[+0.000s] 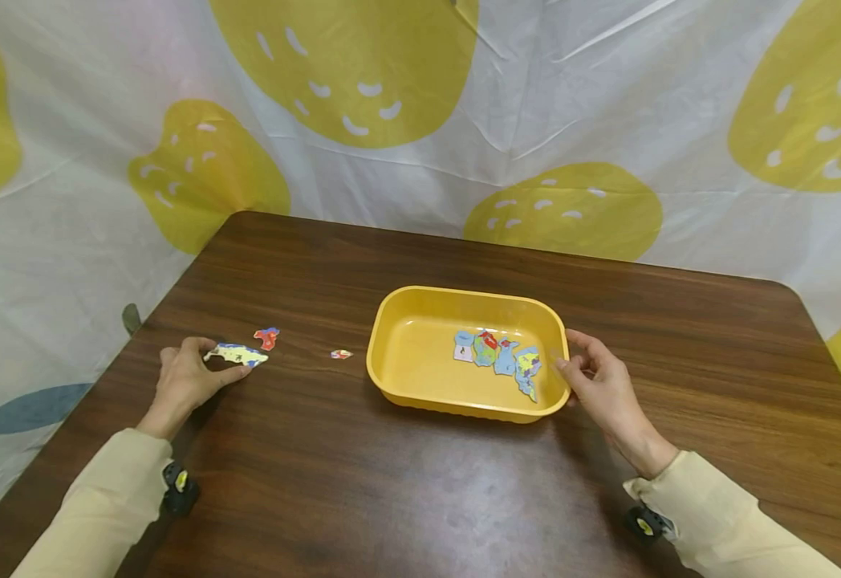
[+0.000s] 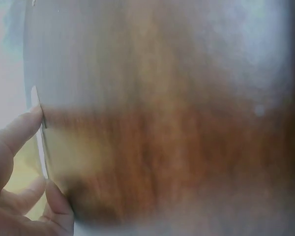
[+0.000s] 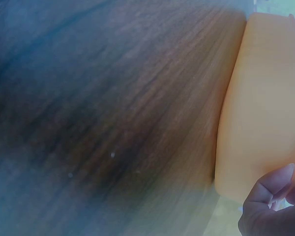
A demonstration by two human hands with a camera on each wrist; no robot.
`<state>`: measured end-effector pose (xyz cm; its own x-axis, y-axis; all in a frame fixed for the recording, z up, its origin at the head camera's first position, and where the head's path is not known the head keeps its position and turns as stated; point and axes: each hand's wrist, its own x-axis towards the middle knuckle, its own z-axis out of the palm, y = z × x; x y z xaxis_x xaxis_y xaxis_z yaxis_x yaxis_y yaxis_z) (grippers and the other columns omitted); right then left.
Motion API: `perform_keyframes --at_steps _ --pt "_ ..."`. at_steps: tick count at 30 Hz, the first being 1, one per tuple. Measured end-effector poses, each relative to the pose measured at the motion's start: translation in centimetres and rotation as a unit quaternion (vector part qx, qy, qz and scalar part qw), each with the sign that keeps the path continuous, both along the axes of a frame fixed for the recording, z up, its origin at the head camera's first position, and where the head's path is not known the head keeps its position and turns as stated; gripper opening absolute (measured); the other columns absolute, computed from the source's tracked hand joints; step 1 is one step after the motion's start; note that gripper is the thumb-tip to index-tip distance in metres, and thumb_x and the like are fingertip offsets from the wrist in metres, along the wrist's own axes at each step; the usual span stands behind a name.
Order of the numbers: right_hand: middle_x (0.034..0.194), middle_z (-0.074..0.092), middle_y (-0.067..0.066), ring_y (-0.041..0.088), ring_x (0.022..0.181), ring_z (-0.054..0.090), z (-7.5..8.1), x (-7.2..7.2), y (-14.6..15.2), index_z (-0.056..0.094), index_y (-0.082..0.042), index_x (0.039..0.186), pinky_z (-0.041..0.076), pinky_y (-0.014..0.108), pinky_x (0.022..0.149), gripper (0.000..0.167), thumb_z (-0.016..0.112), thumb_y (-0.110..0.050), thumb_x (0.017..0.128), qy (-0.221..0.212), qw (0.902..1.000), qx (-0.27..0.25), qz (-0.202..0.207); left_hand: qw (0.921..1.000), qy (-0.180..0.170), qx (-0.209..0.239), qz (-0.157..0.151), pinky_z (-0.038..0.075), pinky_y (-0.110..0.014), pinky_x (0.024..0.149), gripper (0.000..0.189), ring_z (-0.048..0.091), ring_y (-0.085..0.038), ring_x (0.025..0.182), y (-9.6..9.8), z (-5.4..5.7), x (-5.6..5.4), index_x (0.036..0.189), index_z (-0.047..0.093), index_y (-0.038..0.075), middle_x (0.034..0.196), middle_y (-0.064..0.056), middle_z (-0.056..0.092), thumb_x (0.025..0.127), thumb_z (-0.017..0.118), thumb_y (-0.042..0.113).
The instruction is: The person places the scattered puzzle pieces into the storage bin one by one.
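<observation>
At the table's left side, my left hand [image 1: 185,381] pinches a pale yellow, blue-edged puzzle piece [image 1: 240,354] between thumb and fingers. The left wrist view shows this piece [image 2: 42,152] edge-on, low over the tabletop. Just beyond it lies a red and blue puzzle piece [image 1: 267,338]. A small red and white piece [image 1: 342,354] is farther right, near the yellow plastic tub [image 1: 457,408]. My right hand [image 1: 604,389] grips the tub's right rim, thumb on the inner side; the tub's outer wall [image 3: 260,98] fills the right of the right wrist view.
Inside the tub, several map-like puzzle pieces [image 1: 505,357] lie in a row toward the right. The brown wooden table [image 1: 305,482] has its far edge against a white curtain [image 1: 406,177] with yellow fruit shapes. A dark wrist camera [image 1: 179,488] sits on the left sleeve.
</observation>
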<state>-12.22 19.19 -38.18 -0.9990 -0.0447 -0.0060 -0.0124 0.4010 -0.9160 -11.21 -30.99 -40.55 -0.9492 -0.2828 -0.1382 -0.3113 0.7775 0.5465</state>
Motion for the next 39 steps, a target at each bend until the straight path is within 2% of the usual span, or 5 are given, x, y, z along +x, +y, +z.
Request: perform_keyframes --at_steps 18,23,27,30,39 --pt "0.079 0.045 0.004 0.007 0.064 0.049 -0.1 0.0 0.1 0.037 0.004 0.138 0.048 0.023 0.05 0.047 0.053 -0.005 0.095 0.001 1.0 -0.005 -0.001 0.9945 0.102 0.019 -0.013 0.039 -0.051 0.083 0.068 0.054 -0.044 0.103 1.0 -0.2 -0.3 0.124 0.039 -0.006 0.119 -0.034 0.035 0.075 0.079 0.017" --pt "0.08 0.045 0.004 0.007 0.065 0.049 -0.1 0.0 0.0 0.037 0.003 0.138 0.048 0.023 0.051 0.047 0.053 -0.006 0.095 -0.003 1.0 -0.005 -0.003 0.9876 0.149 0.043 -0.023 0.042 -0.023 0.079 0.058 0.054 -0.044 0.107 1.1 -0.3 -0.7 0.119 0.044 -0.01 0.109 -0.032 0.044 0.075 0.078 0.007" --pt "0.079 0.045 0.004 0.006 0.064 0.049 0.0 0.0 0.0 0.038 0.004 0.138 0.048 0.023 0.05 0.047 0.053 -0.006 0.095 -0.003 1.0 -0.008 -0.003 0.984 0.16 0.078 -0.007 0.039 -0.003 0.057 0.048 0.068 -0.01 0.077 1.2 -0.2 -1.0 0.115 0.05 -0.011 0.107 -0.032 0.05 0.076 0.075 0.002" --pt "0.078 0.045 0.004 0.006 0.063 0.049 0.0 0.0 0.0 0.038 0.004 0.138 0.047 0.022 0.05 0.047 0.053 -0.006 0.095 -0.003 0.9999 -0.011 -0.003 0.9854 0.148 0.084 0.008 0.039 -0.003 0.058 0.044 0.049 0.018 0.067 1.4 -0.1 -1.1 0.115 0.055 -0.009 0.108 -0.031 0.058 0.078 0.074 0.006" --pt "0.079 0.045 0.004 0.007 0.064 0.049 0.0 0.0 0.0 0.037 0.003 0.138 0.048 0.022 0.051 0.047 0.053 -0.007 0.095 -0.007 0.9999 -0.011 -0.003 0.9881 0.138 0.06 0.035 0.04 -0.023 0.075 0.038 0.044 0.014 0.067 1.7 -0.1 -1.5 0.113 0.063 -0.003 0.102 -0.021 0.068 0.085 0.069 0.023"
